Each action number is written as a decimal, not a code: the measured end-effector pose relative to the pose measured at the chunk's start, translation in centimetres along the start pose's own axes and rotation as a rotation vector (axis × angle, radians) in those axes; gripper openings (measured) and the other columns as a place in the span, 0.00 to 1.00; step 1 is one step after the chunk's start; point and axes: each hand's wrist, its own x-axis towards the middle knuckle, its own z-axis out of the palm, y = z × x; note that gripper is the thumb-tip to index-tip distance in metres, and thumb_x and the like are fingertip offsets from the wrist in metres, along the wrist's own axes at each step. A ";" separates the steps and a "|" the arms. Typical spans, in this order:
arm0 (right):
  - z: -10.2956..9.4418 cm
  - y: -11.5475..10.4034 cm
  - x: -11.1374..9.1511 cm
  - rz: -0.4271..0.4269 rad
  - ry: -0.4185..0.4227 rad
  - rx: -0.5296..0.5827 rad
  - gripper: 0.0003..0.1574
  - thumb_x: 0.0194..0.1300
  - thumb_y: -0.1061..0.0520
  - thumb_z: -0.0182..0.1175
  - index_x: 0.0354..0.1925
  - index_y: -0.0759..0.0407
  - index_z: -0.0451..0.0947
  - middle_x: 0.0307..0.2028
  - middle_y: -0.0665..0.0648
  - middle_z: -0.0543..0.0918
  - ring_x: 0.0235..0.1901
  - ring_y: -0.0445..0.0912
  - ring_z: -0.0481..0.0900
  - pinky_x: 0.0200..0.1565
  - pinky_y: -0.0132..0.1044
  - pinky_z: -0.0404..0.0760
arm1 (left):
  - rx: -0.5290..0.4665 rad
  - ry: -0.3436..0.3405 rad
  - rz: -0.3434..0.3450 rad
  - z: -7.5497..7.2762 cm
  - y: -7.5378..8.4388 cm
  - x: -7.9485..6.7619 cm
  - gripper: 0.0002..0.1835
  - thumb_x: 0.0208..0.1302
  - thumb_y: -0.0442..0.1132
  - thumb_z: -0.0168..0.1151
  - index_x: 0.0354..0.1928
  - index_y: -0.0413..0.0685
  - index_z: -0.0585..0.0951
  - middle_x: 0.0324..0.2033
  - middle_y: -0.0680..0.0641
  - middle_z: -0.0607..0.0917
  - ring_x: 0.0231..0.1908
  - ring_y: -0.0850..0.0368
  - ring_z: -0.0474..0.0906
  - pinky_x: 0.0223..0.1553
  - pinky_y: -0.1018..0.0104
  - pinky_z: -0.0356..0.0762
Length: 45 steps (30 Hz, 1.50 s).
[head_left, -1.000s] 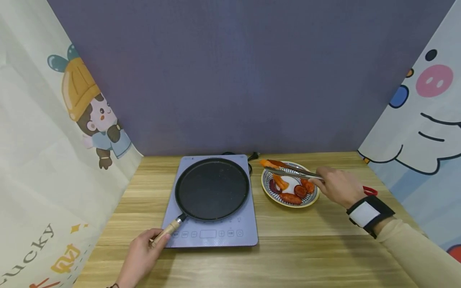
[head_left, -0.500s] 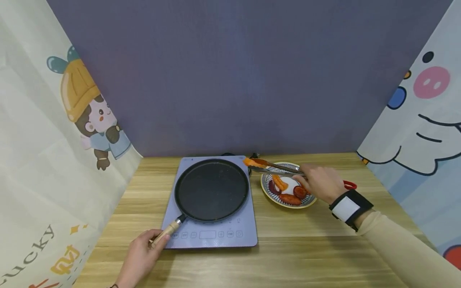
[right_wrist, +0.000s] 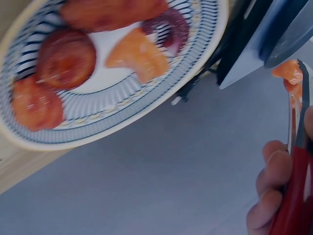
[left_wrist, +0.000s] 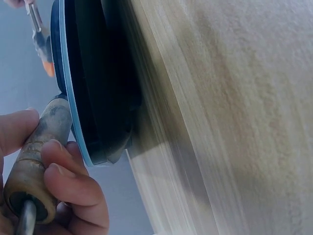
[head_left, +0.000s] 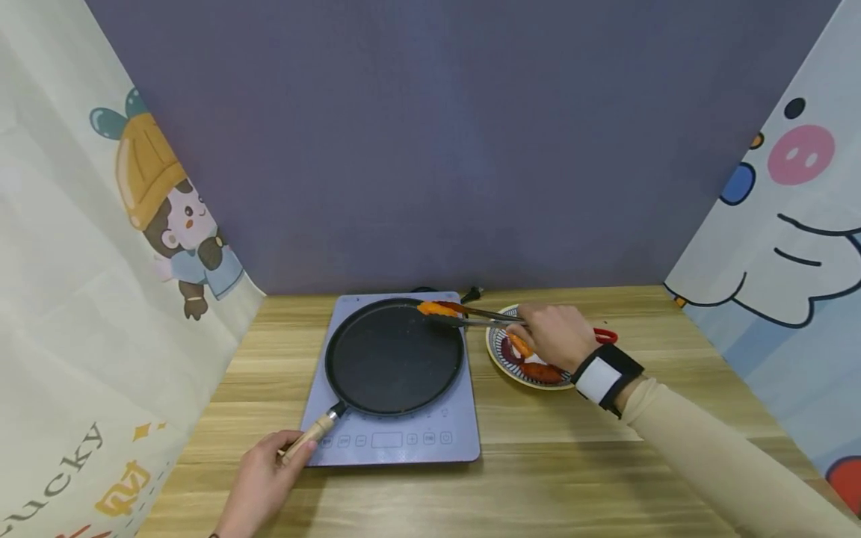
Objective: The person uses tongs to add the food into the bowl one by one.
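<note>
My left hand grips the wooden handle of a round black frying pan. In the left wrist view, fingers and thumb wrap this handle. My right hand holds metal tongs with red handles. Between the tongs' tips is an orange piece of food, over the pan's far right rim. Below my right hand stands a patterned plate, partly hidden by it. On the plate lie an orange piece, a purple curved piece, a round reddish slice and sausage-like pieces.
The pan sits on a flat induction cooker, whose touch buttons face me. Behind its right corner lies a black plug. A wooden table carries everything. A dark panel stands behind, with printed curtains at both sides.
My right hand has moved left with the tongs, carrying the orange piece from above the plate to over the pan's far right rim. My left hand and the pan have stayed put.
</note>
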 end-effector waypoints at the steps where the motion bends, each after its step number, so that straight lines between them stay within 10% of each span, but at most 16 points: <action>1: 0.1 -0.3 0.2 -0.008 0.004 -0.002 0.21 0.58 0.39 0.56 0.20 0.49 0.63 0.11 0.46 0.63 0.11 0.41 0.61 0.11 0.41 0.62 | 0.002 0.000 0.000 0.0 0.0 0.0 0.12 0.55 0.50 0.62 0.34 0.51 0.80 0.24 0.50 0.75 0.19 0.62 0.66 0.19 0.67 0.67; 45: 4.2 -6.5 7.3 -0.169 0.010 -0.111 0.18 0.57 0.42 0.59 0.25 0.54 0.70 0.21 0.50 0.74 0.14 0.45 0.68 0.12 0.42 0.68 | 0.009 -0.013 -0.028 0.1 0.2 0.0 0.14 0.56 0.52 0.61 0.37 0.50 0.80 0.28 0.48 0.77 0.19 0.61 0.65 0.19 0.67 0.67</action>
